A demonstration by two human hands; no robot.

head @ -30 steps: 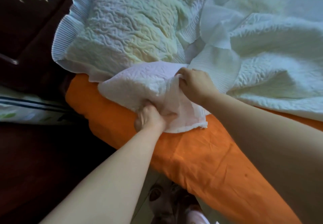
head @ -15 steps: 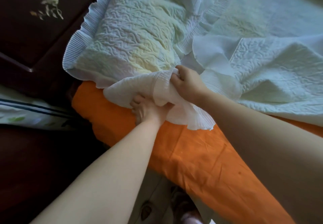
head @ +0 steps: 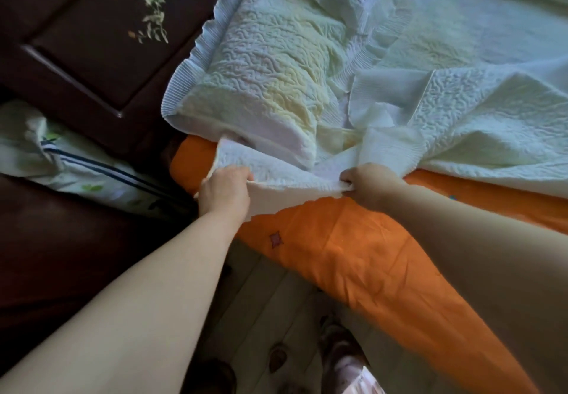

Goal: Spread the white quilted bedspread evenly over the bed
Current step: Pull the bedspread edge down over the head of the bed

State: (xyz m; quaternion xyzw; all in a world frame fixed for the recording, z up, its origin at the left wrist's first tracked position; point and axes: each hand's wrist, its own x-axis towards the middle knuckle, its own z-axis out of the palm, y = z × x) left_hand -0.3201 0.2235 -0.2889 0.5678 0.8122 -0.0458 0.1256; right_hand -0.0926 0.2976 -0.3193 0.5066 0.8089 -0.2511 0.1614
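Hands, two, both bare and both closed on cloth. Left hand (head: 226,192) is fisted around a corner edge of the white quilted bedspread (head: 479,110), knuckles up, near the head corner of the bed (head: 368,258). Right hand (head: 370,184) pinches the same edge further along, thumb and fingers clamped on the fabric, so that a short span of hem runs taut between the two grips. Bedspread, one, lies crumpled and folded across the mattress top, its ribbed border doubled over on itself just beyond the right hand; it stops short of the near side. Pillow (head: 261,76), one, in matching quilted cover with ruffled trim, sits at the head end, touching the held corner. Orange sheet (head: 353,270), one, bare along the near side of the bed. Dark wooden headboard (head: 92,40), one, with a painted flower sprig. Striped floral bundle of cloth (head: 61,160), one, beside the bed at the left.
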